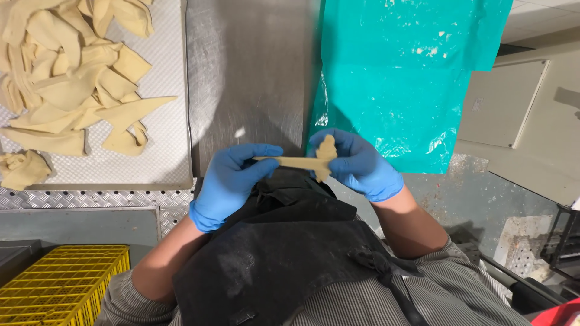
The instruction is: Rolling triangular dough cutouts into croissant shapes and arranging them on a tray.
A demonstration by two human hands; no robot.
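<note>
Both gloved hands meet above the black apron (pixel 290 253): left hand (pixel 232 181) and right hand (pixel 359 163), fingertips pinched, forearms bare.

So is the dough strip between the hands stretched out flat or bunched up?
Mostly stretched out: the dough strip spans from left hand to right hand, with one bunched end at the right.

Commercial bakery or food-production room: steel counter (pixel 248 72), tray (pixel 163 157) of dough scraps (pixel 66 78), yellow crate (pixel 60 284), black apron (pixel 284 259).

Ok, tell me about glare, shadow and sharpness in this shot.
Head view: soft glare patches on the steel table and shiny teal plastic sheet; the dough strip between left hand and right hand is sharp; dark apron in shade; slight wide-angle bending at edges.
</note>
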